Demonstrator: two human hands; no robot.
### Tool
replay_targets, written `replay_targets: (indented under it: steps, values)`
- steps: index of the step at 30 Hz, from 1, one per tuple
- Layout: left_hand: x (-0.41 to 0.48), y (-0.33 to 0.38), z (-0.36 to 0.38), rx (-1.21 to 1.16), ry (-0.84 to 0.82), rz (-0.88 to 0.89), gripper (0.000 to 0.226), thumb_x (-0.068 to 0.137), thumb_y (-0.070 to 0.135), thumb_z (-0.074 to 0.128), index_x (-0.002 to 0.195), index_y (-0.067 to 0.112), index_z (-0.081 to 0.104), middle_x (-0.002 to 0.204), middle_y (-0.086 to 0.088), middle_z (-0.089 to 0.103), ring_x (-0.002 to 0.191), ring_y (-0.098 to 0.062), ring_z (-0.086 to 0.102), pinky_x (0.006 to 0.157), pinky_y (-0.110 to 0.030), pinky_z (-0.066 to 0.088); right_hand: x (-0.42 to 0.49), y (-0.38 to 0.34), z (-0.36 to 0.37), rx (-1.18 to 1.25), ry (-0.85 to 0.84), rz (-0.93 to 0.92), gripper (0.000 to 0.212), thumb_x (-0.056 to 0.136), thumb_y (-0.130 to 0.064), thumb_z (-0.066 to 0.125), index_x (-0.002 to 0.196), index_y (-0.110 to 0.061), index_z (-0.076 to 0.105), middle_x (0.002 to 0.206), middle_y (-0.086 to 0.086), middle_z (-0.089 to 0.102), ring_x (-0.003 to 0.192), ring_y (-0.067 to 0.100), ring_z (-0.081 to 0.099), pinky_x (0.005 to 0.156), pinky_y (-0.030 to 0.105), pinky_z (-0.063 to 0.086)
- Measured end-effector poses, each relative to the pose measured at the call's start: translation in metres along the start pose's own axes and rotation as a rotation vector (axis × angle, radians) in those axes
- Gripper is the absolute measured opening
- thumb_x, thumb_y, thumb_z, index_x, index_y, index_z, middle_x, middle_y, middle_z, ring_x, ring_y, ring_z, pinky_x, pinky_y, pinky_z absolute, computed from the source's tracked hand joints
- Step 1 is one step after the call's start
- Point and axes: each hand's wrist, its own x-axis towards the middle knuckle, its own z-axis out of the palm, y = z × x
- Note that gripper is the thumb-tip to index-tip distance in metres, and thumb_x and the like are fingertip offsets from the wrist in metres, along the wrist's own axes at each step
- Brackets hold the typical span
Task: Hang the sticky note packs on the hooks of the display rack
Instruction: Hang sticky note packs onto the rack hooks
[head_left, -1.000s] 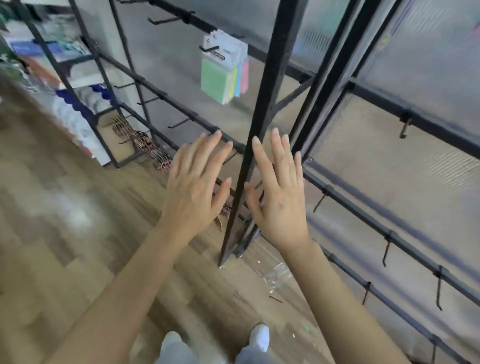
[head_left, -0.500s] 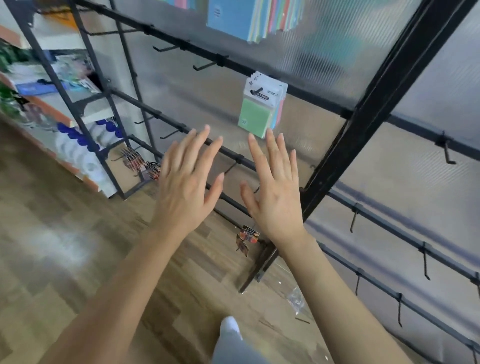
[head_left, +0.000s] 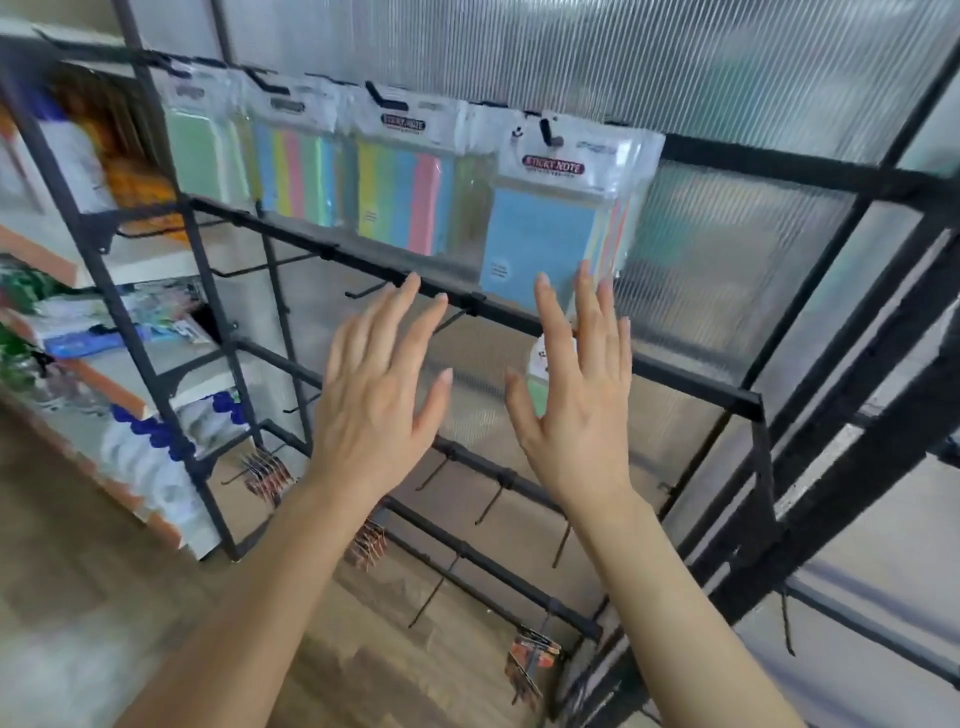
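1. Left hand (head_left: 374, 405): grip apart, fingers straight and spread, holding nothing.
2. Right hand (head_left: 576, 410): same, grip apart and empty. Fingertips overlap the lower edge of the blue-front pack (head_left: 540, 239) in view; touching or just in front, cannot tell.
3. Sticky note packs (head_left: 395, 202): hanging in four bunches off the top-rail hooks (head_left: 545, 130) of the display rack (head_left: 696, 384), blue-front pack rightmost. One more, a green-front pack (head_left: 537, 364), on the middle rail, mostly hidden behind the right hand.
4. Step, as judged: between packs. Nothing in either hand, no loose pack in frame. Either steadying a hung pack or about to fetch the next one.
5. Next move calls for finding a loose pack, pinching it by the header near the hang hole, lining the hole up with the tip of a free prong such as the empty hook (head_left: 363, 291) on the middle rail, then sliding it back.
6. Hook tips look turned up, so probably a lift over the tip, not a straight push.
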Motion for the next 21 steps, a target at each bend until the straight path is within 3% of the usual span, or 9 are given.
replay_targets:
  steps: [4,9,15,21]
  values:
    - [0.026,-0.018,0.015,-0.067,0.033,-0.019,0.050,0.091,0.029,0.040,0.135,0.007,0.042,0.143,-0.013,0.039,0.126,-0.027,0.035,0.102,-0.041,0.025,0.025,0.004,0.003,-0.076,0.087,0.028,0.067,0.086,-0.016,0.053,0.145,-0.017,0.020,0.154,0.016,0.017,0.144,0.029,0.007,0.115,0.043,0.010]
    - [0.059,-0.047,0.027,-0.119,0.083,-0.042,0.051,0.092,0.031,0.038,0.136,0.004,0.039,0.143,-0.012,0.039,0.127,-0.025,0.034,0.104,-0.035,0.022,0.050,0.001,0.009,-0.130,0.203,0.085,0.065,0.088,-0.023,0.051,0.144,-0.013,0.020,0.153,0.018,0.017,0.142,0.029,0.012,0.112,0.043,0.019]
    - [0.102,-0.085,0.034,-0.209,0.125,-0.038,0.050,0.092,0.028,0.035,0.135,0.003,0.040,0.142,-0.015,0.037,0.128,-0.031,0.033,0.106,-0.045,0.026,0.074,-0.002,0.008,-0.255,0.295,0.133,0.056,0.093,-0.025,0.045,0.143,-0.009,0.028,0.151,0.020,0.022,0.140,0.032,0.017,0.113,0.027,0.008]
    - [0.150,-0.111,0.038,-0.312,0.151,0.064,0.045,0.093,0.021,0.037,0.135,0.006,0.041,0.144,-0.016,0.035,0.132,-0.031,0.028,0.108,-0.043,0.022,0.102,-0.006,0.002,-0.341,0.272,0.191,0.045,0.096,-0.018,0.043,0.140,-0.013,0.040,0.148,0.017,0.032,0.138,0.035,0.024,0.108,0.028,0.011]
